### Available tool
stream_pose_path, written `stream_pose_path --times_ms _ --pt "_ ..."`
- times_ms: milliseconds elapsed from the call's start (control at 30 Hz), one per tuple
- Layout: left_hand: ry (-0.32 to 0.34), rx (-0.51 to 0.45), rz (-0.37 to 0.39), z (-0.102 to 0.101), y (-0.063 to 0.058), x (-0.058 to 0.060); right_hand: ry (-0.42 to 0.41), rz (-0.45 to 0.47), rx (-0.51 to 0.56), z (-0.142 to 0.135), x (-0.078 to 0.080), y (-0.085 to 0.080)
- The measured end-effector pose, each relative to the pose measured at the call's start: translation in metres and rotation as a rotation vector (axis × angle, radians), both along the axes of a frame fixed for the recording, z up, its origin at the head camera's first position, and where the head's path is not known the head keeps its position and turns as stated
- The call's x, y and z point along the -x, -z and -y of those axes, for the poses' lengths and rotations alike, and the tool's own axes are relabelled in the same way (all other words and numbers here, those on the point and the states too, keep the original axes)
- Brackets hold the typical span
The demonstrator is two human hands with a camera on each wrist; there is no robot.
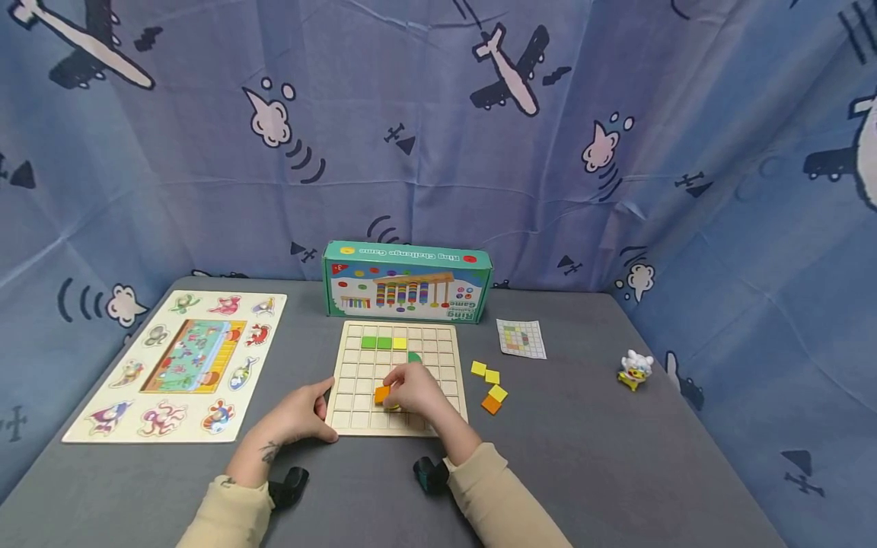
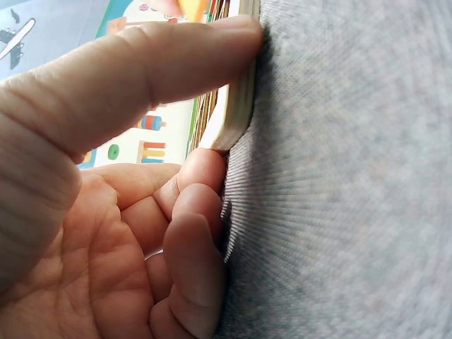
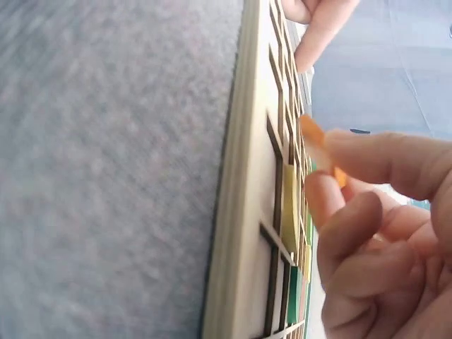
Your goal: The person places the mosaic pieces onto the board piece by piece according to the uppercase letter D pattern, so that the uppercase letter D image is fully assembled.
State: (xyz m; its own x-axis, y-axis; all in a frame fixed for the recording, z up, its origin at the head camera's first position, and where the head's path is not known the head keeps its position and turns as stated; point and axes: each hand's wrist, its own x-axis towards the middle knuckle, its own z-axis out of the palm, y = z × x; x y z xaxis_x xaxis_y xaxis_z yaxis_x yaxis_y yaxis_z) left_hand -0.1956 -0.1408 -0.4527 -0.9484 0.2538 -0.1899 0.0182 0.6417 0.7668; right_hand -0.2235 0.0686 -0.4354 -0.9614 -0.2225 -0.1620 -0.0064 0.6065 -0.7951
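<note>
A wooden grid board [image 1: 349, 369] lies flat, with green tiles [image 1: 377, 342] and a yellow tile [image 1: 400, 343] in its far rows and a partly covered green piece [image 1: 414, 357] nearer. My left hand [image 1: 301, 415] holds the board's near left corner; the left wrist view shows the thumb [image 2: 176, 60] against the edge and curled fingers [image 2: 194, 247] below. Over the board's middle, my right hand [image 1: 416, 392] pinches an orange square tile [image 1: 381, 394] between thumb and finger. The right wrist view shows that orange tile [image 3: 313, 138] tilted above the grid, near a yellow piece [image 3: 289, 212].
Loose yellow tiles [image 1: 478, 368] and an orange tile [image 1: 490, 405] lie right of the board, below a printed pattern card [image 1: 527, 350]. Behind stands a green game box [image 1: 409, 283]. A sea-animal puzzle board [image 1: 154, 415] lies left; a small figurine [image 1: 635, 369] stands far right.
</note>
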Motion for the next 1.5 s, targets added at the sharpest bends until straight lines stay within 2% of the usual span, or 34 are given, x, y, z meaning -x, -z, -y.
stream_pose_path --times_ms 67,100,167,300,333,400,700,800,967,1033,1200,1333,1500 --pt "-0.005 0.001 0.001 0.000 0.000 0.000 -0.005 -0.011 -0.057 0.002 -0.001 0.000" --pt "-0.007 0.002 -0.004 0.001 0.007 0.003 -0.007 -0.014 -0.081 0.003 -0.001 0.000" --pt "-0.012 0.006 -0.004 0.001 0.007 0.004 -0.006 -0.014 -0.116 0.004 -0.002 -0.001" --pt "-0.006 0.006 -0.008 0.001 0.006 0.003 -0.001 -0.011 -0.189 0.007 -0.003 -0.001" --pt "-0.004 0.006 -0.003 0.000 0.000 0.000 0.003 -0.009 -0.207 0.008 -0.003 -0.002" --pt "0.002 0.003 -0.005 0.000 -0.001 0.000 0.009 -0.008 -0.239 0.008 -0.003 -0.002" --pt "0.000 -0.003 -0.009 0.000 0.000 0.000 0.013 -0.018 -0.301 0.011 -0.006 -0.004" --pt "0.001 -0.004 -0.008 0.000 0.001 0.000 0.003 -0.027 -0.247 0.007 -0.006 -0.007" --pt "0.002 -0.004 -0.007 0.000 0.001 0.000 0.022 -0.044 0.076 -0.017 -0.004 -0.013" --pt "0.007 0.001 -0.010 0.000 0.000 0.000 0.073 -0.035 0.217 -0.031 -0.005 -0.016" --pt "0.002 0.007 -0.006 0.001 0.001 0.001 0.247 -0.048 0.405 -0.068 -0.012 -0.020" --pt "0.001 0.009 0.000 0.002 0.001 0.001 0.349 -0.048 0.435 -0.099 -0.016 -0.019" --pt "0.000 0.015 0.002 0.003 0.002 0.001 0.433 0.016 0.333 -0.133 -0.019 -0.015"
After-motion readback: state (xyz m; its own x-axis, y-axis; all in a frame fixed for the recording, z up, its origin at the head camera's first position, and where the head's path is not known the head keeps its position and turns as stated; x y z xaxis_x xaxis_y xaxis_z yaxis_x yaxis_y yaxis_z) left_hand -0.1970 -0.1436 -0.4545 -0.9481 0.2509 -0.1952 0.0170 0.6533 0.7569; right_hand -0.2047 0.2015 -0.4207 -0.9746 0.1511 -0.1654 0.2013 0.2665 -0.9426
